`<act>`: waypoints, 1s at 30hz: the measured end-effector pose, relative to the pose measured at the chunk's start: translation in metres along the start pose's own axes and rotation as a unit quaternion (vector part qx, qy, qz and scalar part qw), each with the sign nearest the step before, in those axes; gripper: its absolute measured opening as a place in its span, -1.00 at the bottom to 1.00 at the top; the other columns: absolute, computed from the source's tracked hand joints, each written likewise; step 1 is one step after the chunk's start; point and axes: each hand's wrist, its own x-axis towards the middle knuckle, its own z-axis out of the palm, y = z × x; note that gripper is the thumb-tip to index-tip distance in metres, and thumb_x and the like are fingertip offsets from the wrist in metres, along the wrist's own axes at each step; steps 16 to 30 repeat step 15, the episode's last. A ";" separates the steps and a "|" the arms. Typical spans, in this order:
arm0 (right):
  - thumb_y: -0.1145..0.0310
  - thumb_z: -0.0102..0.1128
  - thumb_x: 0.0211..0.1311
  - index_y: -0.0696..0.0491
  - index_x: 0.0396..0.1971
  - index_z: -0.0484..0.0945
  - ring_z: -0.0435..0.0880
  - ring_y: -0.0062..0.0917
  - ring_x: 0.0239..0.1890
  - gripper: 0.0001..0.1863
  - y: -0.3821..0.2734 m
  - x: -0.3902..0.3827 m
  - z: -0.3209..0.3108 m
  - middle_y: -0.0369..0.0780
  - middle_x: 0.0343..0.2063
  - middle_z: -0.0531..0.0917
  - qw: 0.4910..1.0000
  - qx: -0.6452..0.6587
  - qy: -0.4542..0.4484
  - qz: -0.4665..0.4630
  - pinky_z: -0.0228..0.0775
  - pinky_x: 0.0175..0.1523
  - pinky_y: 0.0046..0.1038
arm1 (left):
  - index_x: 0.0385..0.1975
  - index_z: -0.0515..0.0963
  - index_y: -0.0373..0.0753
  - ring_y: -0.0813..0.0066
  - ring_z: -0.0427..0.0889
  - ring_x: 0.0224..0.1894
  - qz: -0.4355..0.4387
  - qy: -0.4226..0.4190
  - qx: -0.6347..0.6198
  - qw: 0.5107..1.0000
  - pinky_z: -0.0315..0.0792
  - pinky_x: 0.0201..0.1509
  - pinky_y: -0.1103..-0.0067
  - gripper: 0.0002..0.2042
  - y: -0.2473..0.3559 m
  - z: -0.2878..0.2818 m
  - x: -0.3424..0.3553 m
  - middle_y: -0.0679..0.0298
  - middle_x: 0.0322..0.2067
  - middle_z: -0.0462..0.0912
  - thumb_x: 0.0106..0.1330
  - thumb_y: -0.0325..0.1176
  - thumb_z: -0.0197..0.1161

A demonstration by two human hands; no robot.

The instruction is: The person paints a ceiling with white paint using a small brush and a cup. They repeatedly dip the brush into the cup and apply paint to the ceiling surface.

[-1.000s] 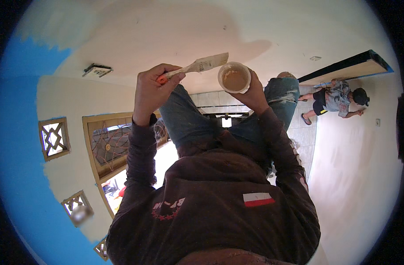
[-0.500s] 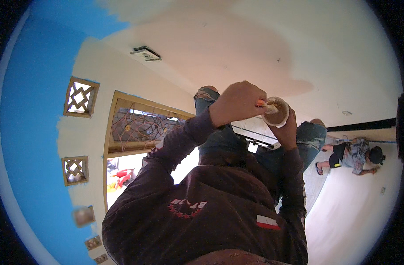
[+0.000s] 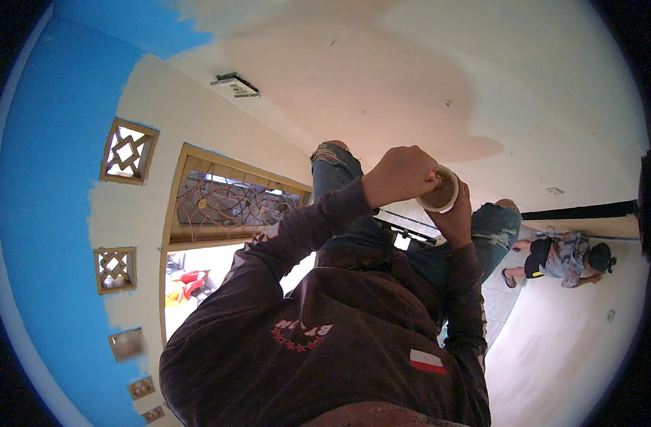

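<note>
My left hand (image 3: 400, 175) is closed in a fist at the mouth of a small pale cup (image 3: 455, 189). The fingers grip a small paintbrush, mostly hidden behind them and tipped into the cup. From below and to the right, my right hand (image 3: 455, 223) wraps round the cup and holds it tilted, so its brownish inside shows. Both hands are raised in front of my bent knees, in ripped jeans (image 3: 499, 222).
A half-painted wall (image 3: 48, 171), blue and cream, has latticed vent openings (image 3: 129, 151) at left. Beside it is a window with a curved grille (image 3: 229, 205). A plain pale wall (image 3: 553, 92) stands ahead. Another person (image 3: 564, 257) reaches to a wall at right.
My left hand has shifted slightly right and down over the cup, and the brush's orange handle and bristles are now mostly out of sight. The cup has moved slightly left and down.
</note>
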 end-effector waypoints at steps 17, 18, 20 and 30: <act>0.26 0.66 -0.15 0.07 0.18 0.42 0.53 -0.22 0.16 -0.17 -0.002 0.002 0.000 -0.11 0.07 0.53 1.000 -0.018 -0.012 0.007 0.41 0.24 -0.23 | -0.41 0.68 -0.24 0.00 0.72 -0.32 -0.021 -0.008 -0.007 1.000 0.61 -0.21 0.24 -0.66 -0.002 -0.004 -0.003 0.00 -0.42 0.70 0.16 -0.03 0.28; 0.26 0.66 -0.15 0.07 0.18 0.42 0.53 -0.22 0.16 -0.17 -0.002 0.002 0.000 -0.11 0.07 0.53 1.000 -0.018 -0.012 0.007 0.41 0.24 -0.23 | -0.41 0.68 -0.24 0.00 0.72 -0.32 -0.021 -0.008 -0.007 1.000 0.61 -0.21 0.24 -0.66 -0.002 -0.004 -0.003 0.00 -0.42 0.70 0.16 -0.03 0.28; 0.26 0.66 -0.15 0.07 0.18 0.42 0.53 -0.22 0.16 -0.17 -0.002 0.002 0.000 -0.11 0.07 0.53 1.000 -0.018 -0.012 0.007 0.41 0.24 -0.23 | -0.41 0.68 -0.24 0.00 0.72 -0.32 -0.021 -0.008 -0.007 1.000 0.61 -0.21 0.24 -0.66 -0.002 -0.004 -0.003 0.00 -0.42 0.70 0.16 -0.03 0.28; 0.26 0.66 -0.15 0.07 0.18 0.42 0.53 -0.22 0.16 -0.17 -0.002 0.002 0.000 -0.11 0.07 0.53 1.000 -0.018 -0.012 0.007 0.41 0.24 -0.23 | -0.41 0.68 -0.24 0.00 0.72 -0.32 -0.021 -0.008 -0.007 1.000 0.61 -0.21 0.24 -0.66 -0.002 -0.004 -0.003 0.00 -0.42 0.70 0.16 -0.03 0.28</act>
